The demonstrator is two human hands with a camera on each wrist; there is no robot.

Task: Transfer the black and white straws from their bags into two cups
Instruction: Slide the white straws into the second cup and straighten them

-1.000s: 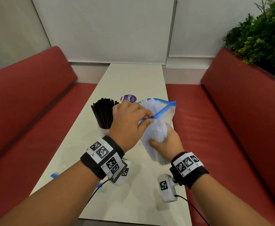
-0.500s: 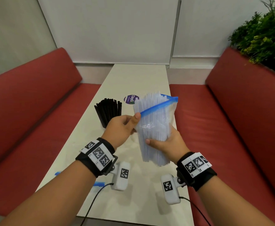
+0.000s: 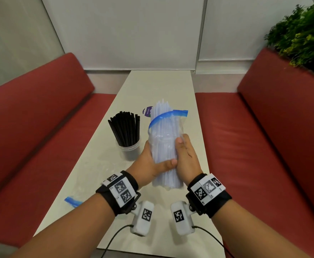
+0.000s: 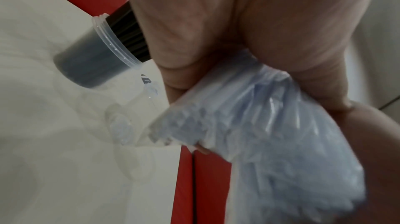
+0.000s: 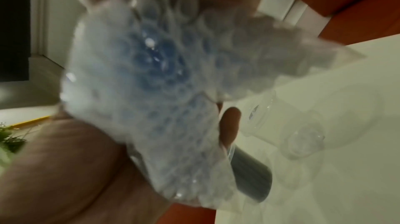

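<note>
Both hands hold the bag of white straws [image 3: 164, 144] upright above the table [image 3: 159, 82]. Left hand [image 3: 148, 164] wraps its lower part, thumb across the front; right hand [image 3: 186, 159] grips the other side, thumb up along it. Straw tips stick out past the blue zip strip. Black straws [image 3: 126, 130] stand in a clear cup [image 3: 128, 148] just left. An empty clear cup [image 4: 127, 116] stands nearby. An empty bag [image 3: 72, 201] lies near the left forearm.
</note>
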